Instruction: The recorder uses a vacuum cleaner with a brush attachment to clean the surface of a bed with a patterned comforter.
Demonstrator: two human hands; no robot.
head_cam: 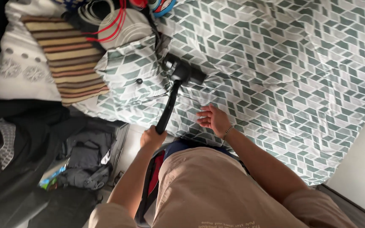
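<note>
Lots of bed [300, 63] lies free. Left hand [152, 137] fingers grip the black vacuum [172, 99]; right hand [214, 119] rests flat, fingers loose.

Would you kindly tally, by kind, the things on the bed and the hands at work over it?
Hands: 2, left hand gripping the black vacuum wand, right hand flat on the patterned bedspread
Vacuum wands: 1
Bedspreads: 1
Patterned pillows: 1
Striped cushions: 1
Total: 6

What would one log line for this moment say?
left hand: grips vacuum wand | right hand: flat on bedspread | vacuum head: on bedspread
</note>
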